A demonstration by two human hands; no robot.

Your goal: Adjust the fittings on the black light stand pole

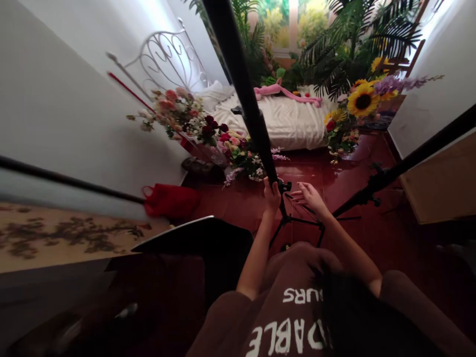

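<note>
A black light stand (260, 134) rises close in front of me, its pole leaning up past the top of the view. My left hand (272, 197) is wrapped round the lower pole, just beside a black clamp knob (285, 186). On the other side of that knob, my right hand (309, 197) hovers with fingers spread and nothing in them; it is apart from the pole. Below both hands, the thin legs of the stand (284, 218) splay out over the dark red floor (238, 203).
A second black stand (372, 188) slants at the right. Beyond are a bed with a cream cover (297, 124), artificial flowers (186, 114), sunflowers (362, 99) and palm leaves (349, 44). At left lie a red bag (171, 200) and a dark panel (208, 235).
</note>
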